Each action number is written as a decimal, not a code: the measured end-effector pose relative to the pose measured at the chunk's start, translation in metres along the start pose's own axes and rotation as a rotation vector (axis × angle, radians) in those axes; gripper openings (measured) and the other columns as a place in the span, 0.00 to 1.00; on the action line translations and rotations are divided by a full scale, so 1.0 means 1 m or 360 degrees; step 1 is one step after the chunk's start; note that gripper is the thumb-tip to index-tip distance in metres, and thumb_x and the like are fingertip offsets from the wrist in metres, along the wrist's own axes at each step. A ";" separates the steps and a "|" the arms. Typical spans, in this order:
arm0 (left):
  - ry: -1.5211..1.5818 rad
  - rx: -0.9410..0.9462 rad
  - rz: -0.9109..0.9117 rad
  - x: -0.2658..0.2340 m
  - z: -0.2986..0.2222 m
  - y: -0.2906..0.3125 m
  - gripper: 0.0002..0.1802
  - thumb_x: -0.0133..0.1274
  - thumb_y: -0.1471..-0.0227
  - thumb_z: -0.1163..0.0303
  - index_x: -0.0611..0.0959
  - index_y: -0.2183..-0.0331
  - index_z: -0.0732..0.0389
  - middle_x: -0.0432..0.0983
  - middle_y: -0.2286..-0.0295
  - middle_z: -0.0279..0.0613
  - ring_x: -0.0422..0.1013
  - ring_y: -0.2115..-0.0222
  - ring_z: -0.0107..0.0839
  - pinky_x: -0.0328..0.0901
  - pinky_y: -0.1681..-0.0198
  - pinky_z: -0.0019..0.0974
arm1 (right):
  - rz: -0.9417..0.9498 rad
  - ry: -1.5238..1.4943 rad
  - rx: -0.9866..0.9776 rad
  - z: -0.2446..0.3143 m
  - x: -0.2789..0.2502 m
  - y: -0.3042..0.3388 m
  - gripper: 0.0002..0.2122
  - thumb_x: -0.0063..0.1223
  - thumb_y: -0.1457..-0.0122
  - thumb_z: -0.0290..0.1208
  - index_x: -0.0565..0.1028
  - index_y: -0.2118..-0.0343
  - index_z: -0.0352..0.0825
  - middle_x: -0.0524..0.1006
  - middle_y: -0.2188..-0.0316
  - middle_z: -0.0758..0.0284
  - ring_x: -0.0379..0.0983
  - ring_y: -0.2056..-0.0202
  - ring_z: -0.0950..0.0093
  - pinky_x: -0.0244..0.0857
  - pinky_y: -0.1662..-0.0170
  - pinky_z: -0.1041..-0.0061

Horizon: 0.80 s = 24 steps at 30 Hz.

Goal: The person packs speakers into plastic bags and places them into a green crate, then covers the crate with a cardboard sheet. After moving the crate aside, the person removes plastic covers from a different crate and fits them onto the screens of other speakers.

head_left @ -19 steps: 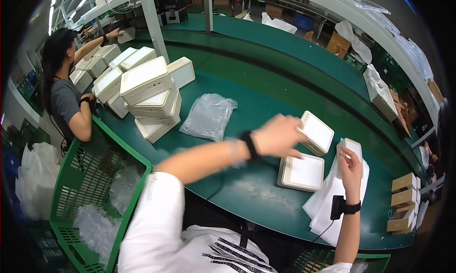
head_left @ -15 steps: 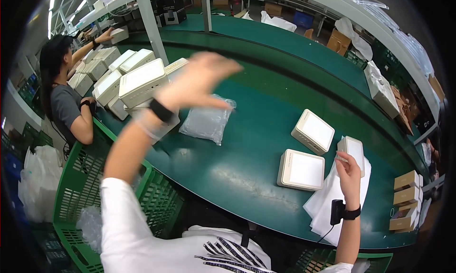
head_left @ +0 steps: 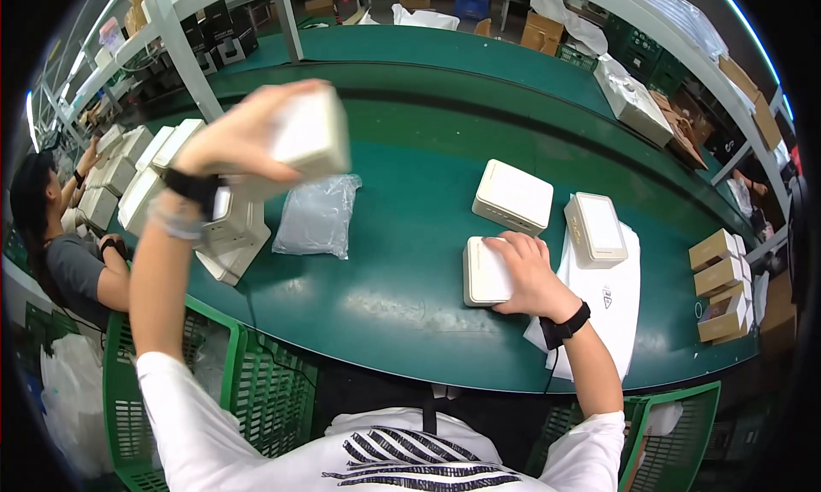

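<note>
My left hand (head_left: 244,137) is raised over the left side of the green table and grips a white box-shaped device (head_left: 308,137), blurred with motion. My right hand (head_left: 526,269) lies flat on another white device (head_left: 483,274) near the front edge. Two more white devices rest close by: one (head_left: 513,197) further back and one (head_left: 596,228) on a stack of white sheets (head_left: 603,308) to the right.
A clear plastic bag (head_left: 316,214) lies mid-table. White boxes (head_left: 231,231) are piled at the left, where another person (head_left: 64,261) works. Green crates (head_left: 205,381) stand below the table edge. Small cardboard boxes (head_left: 718,287) sit at the right, with shelving behind.
My left hand swung from the devices on the right over to the left pile and now holds a white device. My right hand moved from the sheet stack onto the near device.
</note>
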<state>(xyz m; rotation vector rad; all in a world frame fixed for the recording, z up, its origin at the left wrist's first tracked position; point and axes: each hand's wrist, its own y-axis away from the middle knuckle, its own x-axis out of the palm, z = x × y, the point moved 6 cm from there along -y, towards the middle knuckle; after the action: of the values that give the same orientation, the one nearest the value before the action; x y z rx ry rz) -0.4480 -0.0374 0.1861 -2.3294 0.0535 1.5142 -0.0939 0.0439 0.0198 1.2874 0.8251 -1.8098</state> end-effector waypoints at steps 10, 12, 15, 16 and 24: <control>-0.0317 -0.0123 0.0665 0.219 0.000 -0.091 0.60 0.68 0.79 0.50 0.60 0.41 0.48 0.66 0.54 0.53 0.62 0.52 0.49 0.53 0.48 0.48 | -0.0067 -0.0257 0.0034 -0.010 -0.007 0.023 0.47 0.71 0.74 0.31 0.60 0.43 0.40 0.61 0.47 0.57 0.56 0.44 0.56 0.50 0.40 0.62; -0.0332 -0.0215 0.0707 0.222 0.007 -0.084 0.60 0.68 0.78 0.50 0.60 0.41 0.47 0.66 0.53 0.53 0.61 0.51 0.50 0.53 0.48 0.48 | -0.0037 -0.0283 0.0010 -0.008 -0.006 0.021 0.47 0.71 0.74 0.31 0.60 0.43 0.40 0.61 0.47 0.57 0.56 0.44 0.56 0.51 0.41 0.62; -0.0475 -0.0068 0.0119 0.183 -0.007 -0.066 0.63 0.69 0.79 0.47 0.58 0.40 0.46 0.63 0.49 0.55 0.59 0.48 0.52 0.51 0.46 0.50 | -0.0027 -0.0245 -0.0030 -0.011 -0.008 0.025 0.47 0.71 0.74 0.31 0.60 0.43 0.40 0.61 0.47 0.57 0.56 0.44 0.56 0.51 0.40 0.62; -0.0596 -0.0159 0.0295 0.159 -0.013 -0.050 0.65 0.70 0.80 0.48 0.57 0.39 0.47 0.62 0.48 0.56 0.57 0.46 0.53 0.50 0.45 0.52 | -0.0029 -0.0219 -0.0023 -0.015 -0.009 0.027 0.47 0.72 0.74 0.31 0.60 0.43 0.40 0.61 0.47 0.57 0.56 0.44 0.56 0.51 0.40 0.62; -0.1215 -0.1000 0.0784 -0.005 0.077 0.125 0.71 0.73 0.86 0.59 0.51 0.38 0.44 0.57 0.45 0.52 0.57 0.45 0.52 0.53 0.44 0.55 | 0.0100 -0.0112 0.0029 -0.023 -0.011 0.020 0.48 0.72 0.75 0.31 0.60 0.42 0.42 0.60 0.45 0.55 0.56 0.43 0.55 0.50 0.39 0.61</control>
<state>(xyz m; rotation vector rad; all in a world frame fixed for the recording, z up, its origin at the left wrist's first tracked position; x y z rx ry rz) -0.5454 -0.1305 0.1280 -2.0327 -0.0601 2.9304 -0.0639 0.0551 0.0225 1.2400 0.7236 -1.8063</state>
